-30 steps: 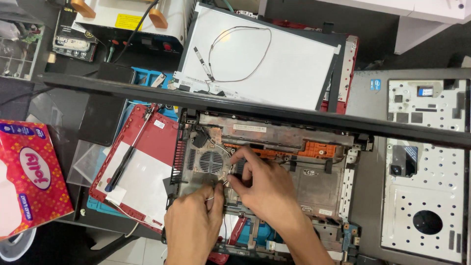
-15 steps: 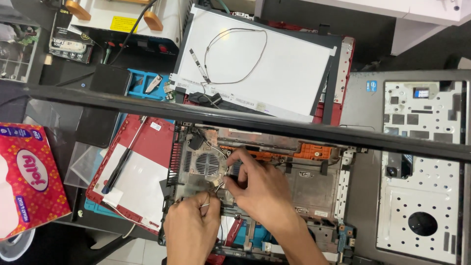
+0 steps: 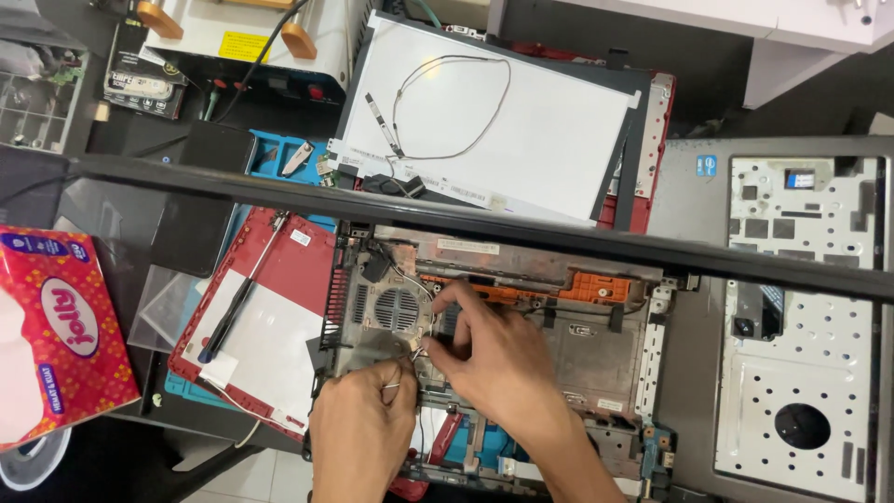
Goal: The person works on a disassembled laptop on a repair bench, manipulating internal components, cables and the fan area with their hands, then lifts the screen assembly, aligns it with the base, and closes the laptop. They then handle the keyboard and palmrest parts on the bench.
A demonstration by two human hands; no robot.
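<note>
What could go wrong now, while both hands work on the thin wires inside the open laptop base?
The left hand and right hand pinch thin wires beside the fan grille of the laptop base; a hard pull might snap them. The screwdriver lies loose on the red cover nearby and could roll off if bumped.

I see my left hand [image 3: 358, 438] coming up from the bottom edge, knuckles up, fingers curled in a pinch. My right hand [image 3: 494, 359] reaches in from the lower right, forearm slanting, index finger stretched, thumb and fingertips meeting my left's
</note>
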